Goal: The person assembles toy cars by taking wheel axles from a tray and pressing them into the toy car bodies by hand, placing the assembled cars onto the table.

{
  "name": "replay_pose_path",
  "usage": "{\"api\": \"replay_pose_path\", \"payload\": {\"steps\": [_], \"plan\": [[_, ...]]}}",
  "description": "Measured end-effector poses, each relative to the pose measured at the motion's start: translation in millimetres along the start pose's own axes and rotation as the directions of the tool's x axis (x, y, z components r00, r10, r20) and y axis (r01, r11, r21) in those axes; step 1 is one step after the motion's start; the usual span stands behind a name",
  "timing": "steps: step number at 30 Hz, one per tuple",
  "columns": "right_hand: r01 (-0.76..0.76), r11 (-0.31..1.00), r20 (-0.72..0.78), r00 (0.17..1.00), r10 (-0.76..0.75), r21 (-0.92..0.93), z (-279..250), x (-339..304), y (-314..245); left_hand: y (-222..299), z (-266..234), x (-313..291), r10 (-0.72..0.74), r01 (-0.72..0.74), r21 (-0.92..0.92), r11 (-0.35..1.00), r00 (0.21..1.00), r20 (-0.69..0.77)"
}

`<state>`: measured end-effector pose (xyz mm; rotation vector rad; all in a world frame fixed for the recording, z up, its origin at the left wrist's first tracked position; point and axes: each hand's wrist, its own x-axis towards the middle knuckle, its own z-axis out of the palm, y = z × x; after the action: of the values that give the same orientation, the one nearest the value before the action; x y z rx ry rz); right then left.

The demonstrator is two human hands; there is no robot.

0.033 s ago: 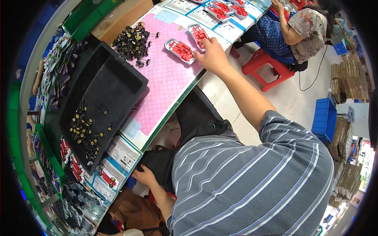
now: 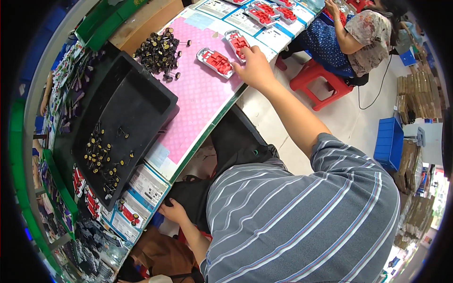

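My right hand [image 2: 255, 68] reaches over the table's near edge, its fingers curled on the near end of a white toy car body [image 2: 234, 40] with a red interior. A second toy car body [image 2: 216, 62], also white and red, lies just left of the thumb on the pink mat [image 2: 200, 101]. My left hand [image 2: 174, 211] lies on my dark trouser leg near the knee, fingers stretched out and holding nothing. Left of the cars is a heap of black toy wheel axles [image 2: 158, 51] with yellow hubs.
A black tray [image 2: 137, 89] with loose wheel axles [image 2: 101, 155] stands at left. Several more toy cars [image 2: 264, 13] lie at the table's far end. A co-worker [image 2: 363, 40] sits there on a red stool [image 2: 325, 78]. A blue crate [image 2: 389, 144] stands at right.
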<state>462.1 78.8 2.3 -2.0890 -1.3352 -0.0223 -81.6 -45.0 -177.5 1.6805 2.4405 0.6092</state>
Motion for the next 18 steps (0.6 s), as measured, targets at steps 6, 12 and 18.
{"api": "replay_pose_path", "payload": {"steps": [6,12,18], "plan": [[-0.01,0.998,-0.014,1.0,0.01,0.055,-8,0,-9,4,-6,-3,-0.003,0.005,-0.033,0.999,0.998,0.069],[0.245,0.968,0.122,0.96,-0.25,0.06,4,-15,-18,11,2,-3,0.118,-0.08,-0.251,0.965,0.983,0.143],[0.109,0.991,0.127,0.985,-0.119,0.078,4,-11,-23,78,-17,-15,0.19,0.138,-0.64,0.756,0.89,0.415]]}}
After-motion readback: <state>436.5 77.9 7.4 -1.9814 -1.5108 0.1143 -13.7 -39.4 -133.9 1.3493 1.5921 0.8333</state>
